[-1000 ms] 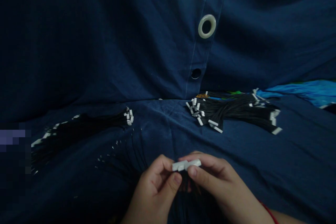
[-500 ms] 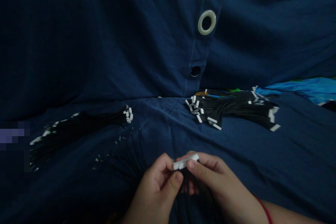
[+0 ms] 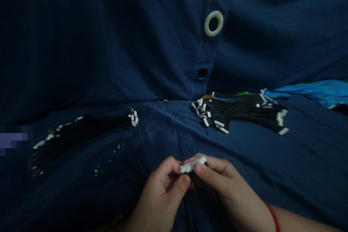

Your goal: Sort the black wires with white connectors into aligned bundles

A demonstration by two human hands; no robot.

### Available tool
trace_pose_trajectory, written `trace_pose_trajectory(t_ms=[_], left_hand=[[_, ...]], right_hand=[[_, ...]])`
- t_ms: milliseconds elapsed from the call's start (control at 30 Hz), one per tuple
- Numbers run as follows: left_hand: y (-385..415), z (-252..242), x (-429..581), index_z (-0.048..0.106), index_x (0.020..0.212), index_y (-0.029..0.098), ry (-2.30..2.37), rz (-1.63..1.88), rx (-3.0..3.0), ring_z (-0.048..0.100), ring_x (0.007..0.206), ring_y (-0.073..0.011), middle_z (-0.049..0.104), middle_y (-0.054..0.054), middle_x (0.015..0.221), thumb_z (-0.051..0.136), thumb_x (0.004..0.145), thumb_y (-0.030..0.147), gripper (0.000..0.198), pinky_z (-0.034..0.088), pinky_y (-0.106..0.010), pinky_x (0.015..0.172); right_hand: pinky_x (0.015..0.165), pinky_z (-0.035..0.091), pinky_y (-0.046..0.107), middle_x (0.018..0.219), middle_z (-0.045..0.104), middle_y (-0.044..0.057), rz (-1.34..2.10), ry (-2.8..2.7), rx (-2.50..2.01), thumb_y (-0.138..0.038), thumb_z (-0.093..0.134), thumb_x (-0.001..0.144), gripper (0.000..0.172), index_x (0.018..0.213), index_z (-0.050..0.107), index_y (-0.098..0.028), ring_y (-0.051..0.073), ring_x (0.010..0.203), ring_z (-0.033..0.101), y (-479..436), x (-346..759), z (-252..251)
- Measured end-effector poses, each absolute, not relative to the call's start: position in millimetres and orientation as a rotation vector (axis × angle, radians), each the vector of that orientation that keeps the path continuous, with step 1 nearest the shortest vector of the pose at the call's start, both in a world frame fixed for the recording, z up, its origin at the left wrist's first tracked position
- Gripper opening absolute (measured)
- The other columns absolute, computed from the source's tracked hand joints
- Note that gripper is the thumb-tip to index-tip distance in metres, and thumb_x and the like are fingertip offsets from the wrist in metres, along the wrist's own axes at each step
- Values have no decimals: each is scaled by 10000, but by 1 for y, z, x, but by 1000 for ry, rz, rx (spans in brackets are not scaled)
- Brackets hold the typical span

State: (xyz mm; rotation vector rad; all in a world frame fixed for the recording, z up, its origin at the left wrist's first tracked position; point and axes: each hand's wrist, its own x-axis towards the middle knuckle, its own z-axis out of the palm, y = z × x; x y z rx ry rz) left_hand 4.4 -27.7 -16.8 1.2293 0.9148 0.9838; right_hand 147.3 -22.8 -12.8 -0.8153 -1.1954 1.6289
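A white plastic connector housing with black wires hanging below it is held up at the lower middle of the head view. My right hand pinches its right part between thumb and fingers, the thumb lying on its front. At the connector's left end, my left hand is closed, with index finger and thumb against or very near it. Loose black wires with small shiny metal terminals fan out on the cloth from behind my left hand. Whether the left fingers also grip a wire is hidden.
Dark blue cloth covers the surface and rises behind as a curtain with an eyelet ring. Black cable bundles with white connectors lie at left and right. Bright blue material lies far right.
Both hands and the connector have risen very slightly. The loose wire ends have shifted a little to the left. The grip looks the same.
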Motion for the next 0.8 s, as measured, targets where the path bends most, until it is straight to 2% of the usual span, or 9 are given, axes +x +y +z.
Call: trace_pose_trajectory(t_ms=[133,233,367,467,600,700,800], left_hand=[[-23,-11,1,492,809,206,1000,962,1385,515,794,-148,550,-1,826,547,794,238,65,402,-250,715],[-18,-7,-1,469,730,194,1060,924,1408,482,685,-134,503,21,696,552,788,302,148,376,-240,619],[-12,-8,-3,458,674,178,1093,885,1361,424,606,-115,461,39,621,537,790,314,195,336,-233,567],[-10,-10,-3,470,675,172,1098,922,1332,450,638,-126,495,26,649,549,778,281,170,348,-244,600],[-10,-11,-2,467,666,169,1079,948,1287,472,672,-131,514,19,667,561,760,226,144,358,-251,635],[-9,-12,-1,459,665,169,1076,949,1284,454,655,-122,502,23,662,560,764,226,153,350,-245,622],[-9,-13,-2,451,664,171,1090,949,1280,421,604,-100,476,41,637,550,775,227,159,327,-224,570]], right_hand=[[755,397,282,857,639,32,1591,-1265,-846,-318,563,807,169,823,672,-189,164,820,554,-22,147,-9],[796,379,284,819,621,24,1503,-1337,-913,-348,587,778,181,774,658,-182,165,820,551,-18,145,-10],[644,384,242,725,555,-11,1406,-1408,-1094,-357,593,753,199,826,569,-174,123,680,513,-9,151,-13],[506,318,206,601,486,-46,1367,-1570,-1227,-265,645,689,157,730,537,-159,90,547,434,0,164,-4],[479,315,197,585,533,-34,1391,-1799,-1369,-174,650,647,99,715,583,-144,95,535,459,7,181,20],[506,358,185,652,559,-20,1379,-1842,-1451,-215,622,687,119,776,589,-144,95,576,492,9,186,34],[409,345,174,585,504,-36,1400,-1866,-1503,-306,591,725,185,813,590,-143,81,471,446,11,186,36]])
